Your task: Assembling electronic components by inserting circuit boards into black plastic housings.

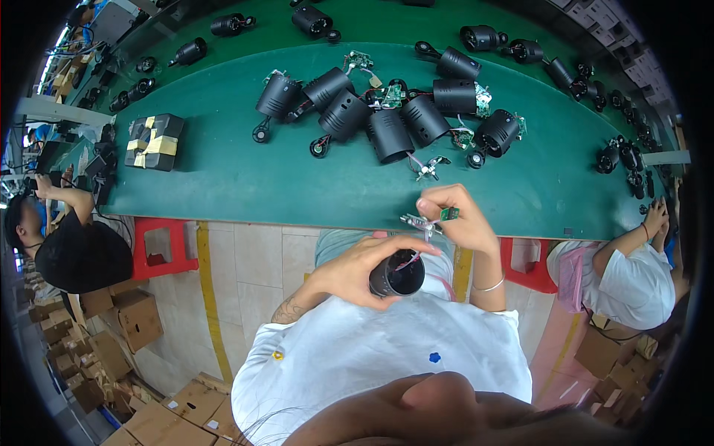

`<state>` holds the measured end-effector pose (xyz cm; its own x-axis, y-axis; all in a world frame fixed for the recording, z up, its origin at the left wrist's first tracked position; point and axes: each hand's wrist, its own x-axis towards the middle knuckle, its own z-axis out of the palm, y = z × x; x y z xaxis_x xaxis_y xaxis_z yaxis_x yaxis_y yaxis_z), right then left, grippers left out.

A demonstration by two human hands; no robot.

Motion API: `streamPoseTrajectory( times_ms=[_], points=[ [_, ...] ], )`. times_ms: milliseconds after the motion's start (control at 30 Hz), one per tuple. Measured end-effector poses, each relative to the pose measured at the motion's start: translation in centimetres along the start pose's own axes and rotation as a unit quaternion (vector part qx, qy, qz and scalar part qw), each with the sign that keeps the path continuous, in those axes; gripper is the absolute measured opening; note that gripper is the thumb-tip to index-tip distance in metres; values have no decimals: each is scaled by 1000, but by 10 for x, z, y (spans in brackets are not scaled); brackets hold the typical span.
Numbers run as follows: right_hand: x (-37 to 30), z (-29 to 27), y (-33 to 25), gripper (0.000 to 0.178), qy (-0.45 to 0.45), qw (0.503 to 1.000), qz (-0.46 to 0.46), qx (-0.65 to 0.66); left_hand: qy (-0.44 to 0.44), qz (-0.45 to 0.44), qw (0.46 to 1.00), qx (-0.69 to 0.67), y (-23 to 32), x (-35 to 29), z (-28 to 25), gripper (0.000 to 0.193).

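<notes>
In my left hand [348,269] is a black cylindrical housing [381,281], its open end tilted up toward me, fingers wrapped round its side. Thin wires [413,259] run out of that opening up to a small circuit board assembly [422,224] with metallic parts. My right hand [470,224] pinches this assembly just above the housing; a green board piece [449,214] shows against the fingers. On the green table [245,182] beyond lies a cluster of similar black housings [390,136], several with boards and small round wired parts hanging out.
A black box tied with yellow tape [154,143] sits at the table's left. More housings [312,22] lie on the green surface behind. Co-workers sit at left [71,245] and right [632,286], near red stools [165,249]. Cardboard boxes [160,420] are stacked on the floor behind me.
</notes>
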<state>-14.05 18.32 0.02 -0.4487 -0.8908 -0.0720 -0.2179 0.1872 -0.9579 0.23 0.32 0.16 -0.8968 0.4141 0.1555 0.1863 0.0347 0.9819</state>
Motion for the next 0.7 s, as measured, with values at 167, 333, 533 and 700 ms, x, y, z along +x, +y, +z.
streamPoseTrajectory(
  times_ms=[167,333,533,700],
  points=[
    [-2,43,4,13,209,920,-14,332,100,71,986,-114,-11,1,5,77],
    [-5,54,7,25,189,843,6,503,90,57,972,-209,-17,-4,7,83],
    [-2,53,19,33,90,821,27,563,44,83,957,-276,-18,-2,12,83],
    [-5,58,27,29,95,804,-43,586,30,104,940,-322,-15,0,16,83]
  ],
)
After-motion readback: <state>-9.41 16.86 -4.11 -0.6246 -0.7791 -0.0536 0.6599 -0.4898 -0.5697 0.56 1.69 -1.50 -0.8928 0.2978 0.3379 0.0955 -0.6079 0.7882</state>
